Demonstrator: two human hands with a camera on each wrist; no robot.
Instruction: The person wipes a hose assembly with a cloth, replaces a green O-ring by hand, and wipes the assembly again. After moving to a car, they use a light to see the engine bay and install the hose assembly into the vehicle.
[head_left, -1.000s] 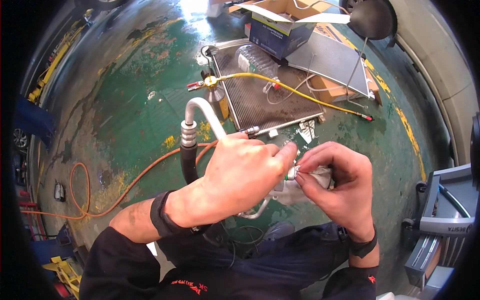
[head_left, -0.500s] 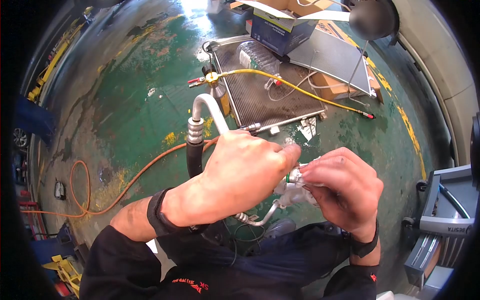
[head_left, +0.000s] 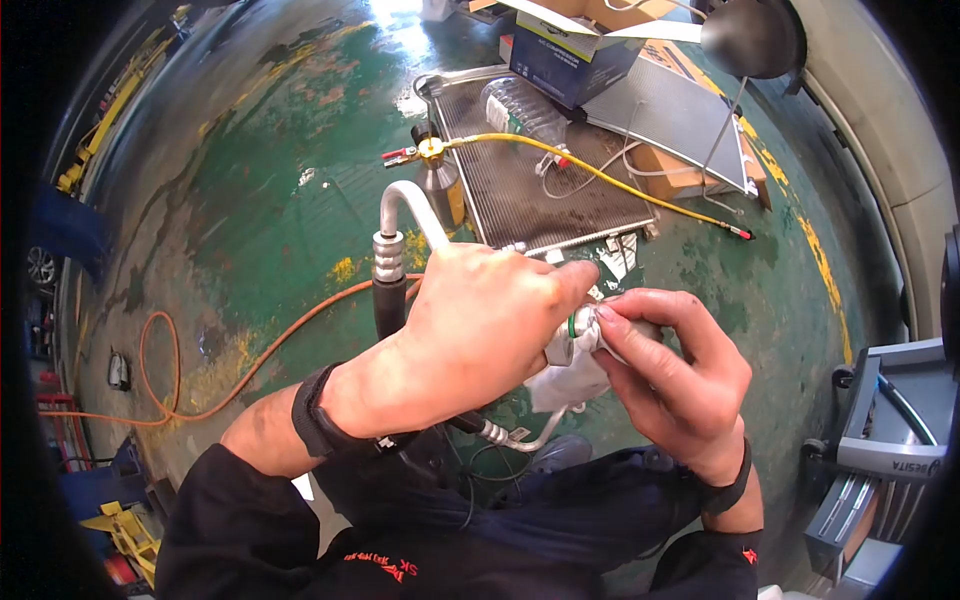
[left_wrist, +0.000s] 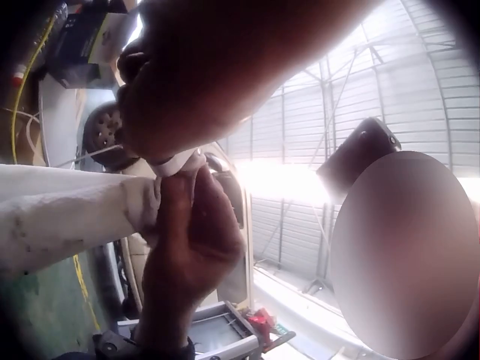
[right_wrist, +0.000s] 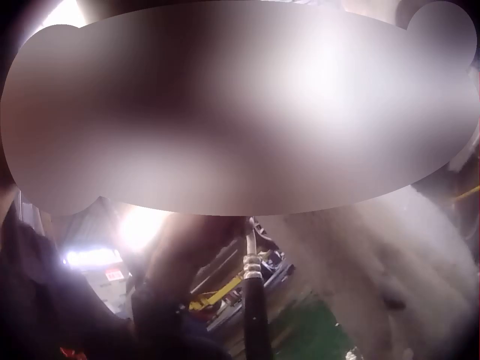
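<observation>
In the head view the left hand (head_left: 475,325) is curled round a metal pipe fitting (head_left: 562,346) with a green ring. A bent silver pipe (head_left: 408,200) joined to a black hose (head_left: 389,305) rises behind that hand. The right hand (head_left: 682,380) pinches a white cloth (head_left: 594,330) against the end of the fitting, and more of the cloth hangs below. In the left wrist view the cloth (left_wrist: 82,214) stretches out from the right hand's fingers (left_wrist: 180,217). Blur hides much of the right wrist view.
On the green floor lie a radiator-like panel (head_left: 540,190), a plastic bottle (head_left: 525,110), a yellow hose (head_left: 620,187) and an orange hose (head_left: 275,345). A blue box (head_left: 570,65) stands behind. At the right is a grey tool cart (head_left: 890,400).
The right hand's fingers have shifted and turned around the cloth at the fitting's end. The fitting has tilted, with its green ring more visible. The head view has moved slightly.
</observation>
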